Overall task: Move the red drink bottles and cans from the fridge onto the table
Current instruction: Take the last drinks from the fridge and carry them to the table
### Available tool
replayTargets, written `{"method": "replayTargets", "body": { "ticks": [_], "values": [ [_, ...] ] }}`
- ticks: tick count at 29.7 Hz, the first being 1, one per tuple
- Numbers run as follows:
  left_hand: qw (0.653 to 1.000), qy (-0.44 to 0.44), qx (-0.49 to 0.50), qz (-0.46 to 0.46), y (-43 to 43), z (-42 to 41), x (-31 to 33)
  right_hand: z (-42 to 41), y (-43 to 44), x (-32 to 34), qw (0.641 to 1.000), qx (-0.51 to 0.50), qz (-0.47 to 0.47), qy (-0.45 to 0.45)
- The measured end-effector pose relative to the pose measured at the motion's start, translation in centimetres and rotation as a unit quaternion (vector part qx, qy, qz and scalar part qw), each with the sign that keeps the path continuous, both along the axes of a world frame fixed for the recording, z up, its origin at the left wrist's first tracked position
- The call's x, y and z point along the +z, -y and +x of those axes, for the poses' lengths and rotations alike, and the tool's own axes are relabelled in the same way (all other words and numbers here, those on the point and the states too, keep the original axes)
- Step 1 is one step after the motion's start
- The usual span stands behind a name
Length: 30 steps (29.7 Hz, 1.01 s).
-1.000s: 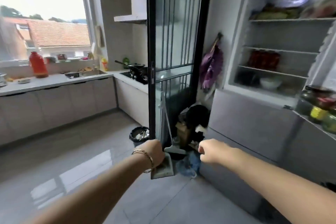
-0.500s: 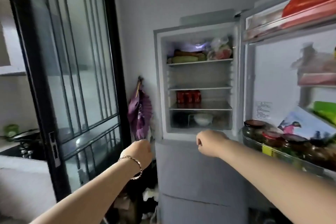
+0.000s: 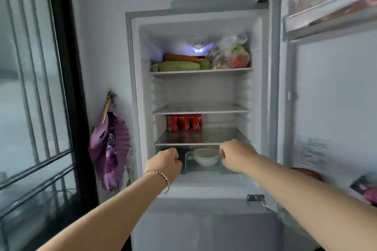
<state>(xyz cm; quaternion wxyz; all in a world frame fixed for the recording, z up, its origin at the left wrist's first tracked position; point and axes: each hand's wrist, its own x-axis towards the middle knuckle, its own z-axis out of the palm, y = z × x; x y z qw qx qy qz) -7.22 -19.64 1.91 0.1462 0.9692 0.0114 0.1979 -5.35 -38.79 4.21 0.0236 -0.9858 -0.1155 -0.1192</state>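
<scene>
The fridge (image 3: 134, 91) stands open in front of me. Several red drink cans (image 3: 184, 122) stand in a row at the back left of the third glass shelf (image 3: 222, 135). My left hand (image 3: 166, 162) is a fist holding nothing, just below that shelf's front edge on the left. My right hand (image 3: 237, 155) is also curled with nothing in it, at the shelf's front edge on the right. Both hands are short of the cans and touch none of them. No table is in view.
Vegetables (image 3: 179, 63) and a plastic bag of produce (image 3: 232, 55) fill the top shelf. A white bowl (image 3: 206, 157) sits in the bottom compartment. The open fridge door (image 3: 330, 91) is on the right, a purple fan (image 3: 110, 142) hangs on the left wall, beside a black-framed glass door (image 3: 40, 87).
My view swung from the kitchen floor to the fridge and closed in on it. Both fists rose from floor level to the front of the can shelf.
</scene>
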Motion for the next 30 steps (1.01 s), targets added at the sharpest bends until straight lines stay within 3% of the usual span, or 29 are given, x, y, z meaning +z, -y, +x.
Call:
{"method": "replayTargets", "body": {
  "ticks": [6,10,21,26,30],
  "values": [
    [0.997,0.053,0.014,-0.061,0.2,12.1,-0.5,13.9,-1.9,-0.1,0.992,0.012,0.122,-0.031],
    [0.997,0.054,0.005,-0.058,-0.3,18.4,-1.5,21.7,-4.1,-1.6,0.963,0.016,0.253,-0.092],
    [0.994,0.085,-0.022,-0.070,-1.8,29.6,-3.5,32.7,-6.4,-3.4,0.925,0.050,0.361,-0.108],
    [0.992,0.103,-0.021,-0.074,-1.1,33.8,-4.3,39.4,-7.3,-5.0,0.882,0.036,0.450,-0.134],
    [0.992,0.059,-0.004,-0.111,-1.1,36.1,-5.4,45.4,-7.6,-5.8,0.814,0.032,0.564,-0.133]
  ]
}}
